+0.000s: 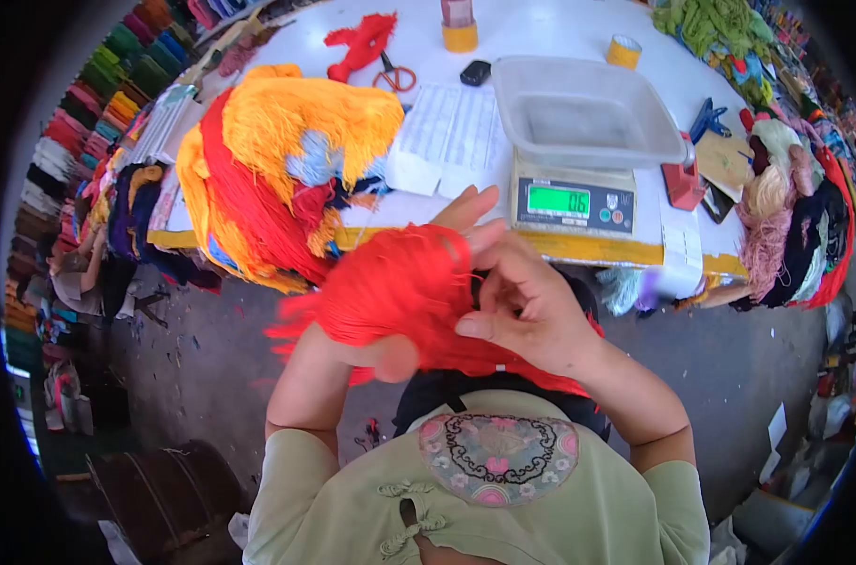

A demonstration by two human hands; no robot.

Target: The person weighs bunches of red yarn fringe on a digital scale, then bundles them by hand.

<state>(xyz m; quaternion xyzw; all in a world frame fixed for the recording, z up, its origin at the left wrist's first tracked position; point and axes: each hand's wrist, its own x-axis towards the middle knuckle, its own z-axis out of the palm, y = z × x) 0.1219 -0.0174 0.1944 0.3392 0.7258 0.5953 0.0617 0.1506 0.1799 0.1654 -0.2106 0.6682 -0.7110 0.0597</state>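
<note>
Carrying red yarn (395, 282) looped around spread left grip (376, 352); curling right grip (533, 306) beside it, can't tell if pinching.

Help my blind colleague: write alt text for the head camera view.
A person's left hand, draped in red yarn, is beside their right hand, fingers bent. Beyond, a white table bears orange yarn and a digital scale under a plastic tub.

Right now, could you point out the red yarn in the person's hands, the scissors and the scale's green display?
Red yarn (390, 282): head view, middle of the bundle.
Scissors (392, 74): head view, where the handles meet.
Green display (558, 201): head view, on its lit face.
</note>
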